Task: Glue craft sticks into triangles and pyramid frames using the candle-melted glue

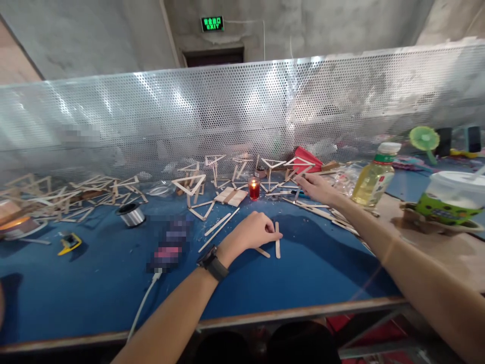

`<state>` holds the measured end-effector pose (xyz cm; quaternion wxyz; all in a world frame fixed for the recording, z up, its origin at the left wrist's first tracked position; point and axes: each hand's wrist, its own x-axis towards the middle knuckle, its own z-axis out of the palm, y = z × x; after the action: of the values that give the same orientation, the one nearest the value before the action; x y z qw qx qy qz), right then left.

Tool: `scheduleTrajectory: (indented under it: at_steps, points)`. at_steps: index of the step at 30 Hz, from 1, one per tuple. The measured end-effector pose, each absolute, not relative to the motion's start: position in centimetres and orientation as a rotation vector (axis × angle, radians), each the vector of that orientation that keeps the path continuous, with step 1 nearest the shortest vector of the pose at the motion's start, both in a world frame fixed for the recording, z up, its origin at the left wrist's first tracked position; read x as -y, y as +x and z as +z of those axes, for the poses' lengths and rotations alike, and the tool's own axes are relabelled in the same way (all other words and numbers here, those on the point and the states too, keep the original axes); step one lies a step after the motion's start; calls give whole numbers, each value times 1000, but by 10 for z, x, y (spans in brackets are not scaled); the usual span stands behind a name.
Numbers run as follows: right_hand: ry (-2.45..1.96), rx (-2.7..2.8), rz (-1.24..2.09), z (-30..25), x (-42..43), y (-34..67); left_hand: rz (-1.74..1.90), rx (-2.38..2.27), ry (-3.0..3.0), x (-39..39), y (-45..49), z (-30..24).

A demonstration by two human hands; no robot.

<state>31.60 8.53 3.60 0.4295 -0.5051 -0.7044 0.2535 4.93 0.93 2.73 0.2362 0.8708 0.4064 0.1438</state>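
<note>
My left hand [256, 230], with a dark watch on the wrist, is low over the table. Its fingers are curled, and the tips press on a flat wooden craft stick [278, 247]. Another craft stick [262, 252] pokes out from under this hand. Farther forward and to the right, my right hand [316, 188] has its fingers pinched on a slightly blurred craft stick [296, 194] pointing down. Just behind it stands a triangular stick frame [303, 162]. A lit candle in a red glass [253, 189] stands between the hands, farther back.
Several stick frames [189, 184] line the perforated metal screen [227, 111]. A stack of sticks [230, 195], a wire spool [131, 215], a phone [170, 245] with a cable and a yellow tool [70, 243] lie leftward. A bottle [375, 177] and lidded cup [450, 199] stand right.
</note>
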Motion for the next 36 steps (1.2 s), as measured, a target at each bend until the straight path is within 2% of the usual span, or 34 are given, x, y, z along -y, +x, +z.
scheduleTrajectory:
  at_steps: [12,18,22,28,36]
  points:
    - [-1105,1595,925,15,-85,309,391,-1141,2444,-15,51,22]
    - [-1107,1603,909,20,-77,300,389,-1126,2425,-14,51,24]
    - [-1143,1691,726,18,-75,296,375,-1122,2422,-12,51,25]
    - [-1107,1701,715,12,-78,294,405,-1131,2428,-13,51,25]
    - [-1033,1532,952,17,-75,292,405,-1132,2410,-12,52,25]
